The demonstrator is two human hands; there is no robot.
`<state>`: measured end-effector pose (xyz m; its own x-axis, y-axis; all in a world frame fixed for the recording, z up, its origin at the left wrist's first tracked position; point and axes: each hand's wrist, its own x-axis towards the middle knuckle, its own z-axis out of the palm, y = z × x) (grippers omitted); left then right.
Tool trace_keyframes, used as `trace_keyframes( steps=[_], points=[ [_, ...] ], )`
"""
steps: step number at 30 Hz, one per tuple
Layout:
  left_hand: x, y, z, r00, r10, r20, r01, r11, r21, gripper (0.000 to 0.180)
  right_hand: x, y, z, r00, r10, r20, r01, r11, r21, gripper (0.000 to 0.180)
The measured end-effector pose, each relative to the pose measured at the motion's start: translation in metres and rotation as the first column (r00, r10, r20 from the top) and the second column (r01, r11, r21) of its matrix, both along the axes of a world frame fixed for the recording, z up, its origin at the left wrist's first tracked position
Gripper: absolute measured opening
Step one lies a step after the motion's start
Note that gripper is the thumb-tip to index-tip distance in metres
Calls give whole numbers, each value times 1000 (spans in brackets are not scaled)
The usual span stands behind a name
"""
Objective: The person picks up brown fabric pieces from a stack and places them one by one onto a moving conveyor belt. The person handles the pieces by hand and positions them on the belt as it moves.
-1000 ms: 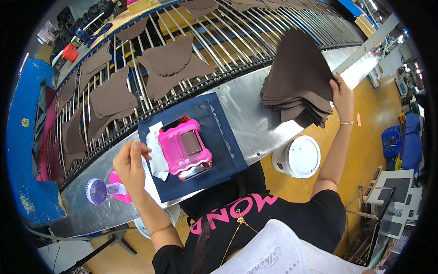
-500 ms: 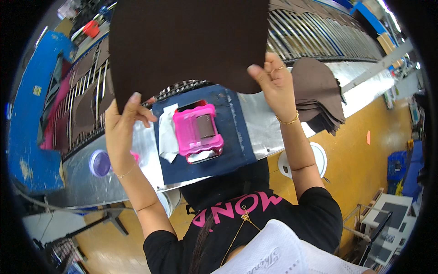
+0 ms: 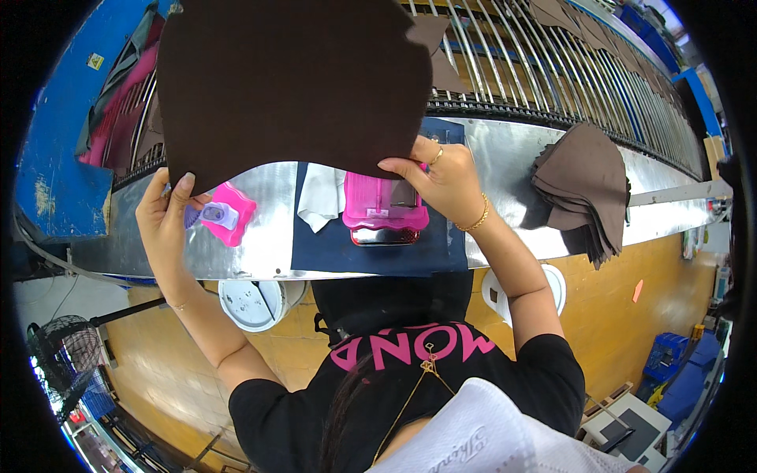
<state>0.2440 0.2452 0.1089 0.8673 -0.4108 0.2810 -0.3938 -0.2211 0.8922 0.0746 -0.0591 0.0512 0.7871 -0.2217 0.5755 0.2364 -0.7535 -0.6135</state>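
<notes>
A large dark brown cut panel of fabric or leather hangs up in front of me, hiding what lies behind it. My left hand pinches its lower left corner between thumb and fingers. At the lower right corner, my right hand holds the panel the same way. Below its curved edge sits a pink plastic box with a small brown block on it, partly covered by the panel and my right hand. A white cloth lies beside the box on a dark blue mat.
Right of the mat, a stack of brown cut pieces overhangs the metal table. A pink and purple object lies near my left hand. Behind runs a conveyor of metal bars; a blue machine housing stands left.
The view has swung, so the table and stack appear shifted and more level. My left fingers, spread before, are now closed on the panel's corner. My right hand keeps its hold.
</notes>
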Motion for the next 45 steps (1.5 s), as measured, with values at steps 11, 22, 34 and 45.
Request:
trace_keyframes(
  steps=[11, 22, 34, 45],
  points=[
    [-15, -60, -32, 924, -282, -257, 307, 950, 61, 9, -72, -43, -19, 995, -36, -96, 32, 999, -42, 30],
    [-54, -170, -28, 655, -679, 333, 501, 719, 481, 15, -208, -94, -44, 732, -359, -579, 583, 770, 260, 14],
    [-53, -229, 25, 533, -769, 352, 572, 635, 520, 24, -204, -121, 63, 824, -235, -516, 472, 789, 393, 38],
    [-5, -233, 37, 754, -651, 84, 581, 721, 379, 25, -158, -115, 99, 877, -264, -402, 370, 905, 211, 22]
  ],
)
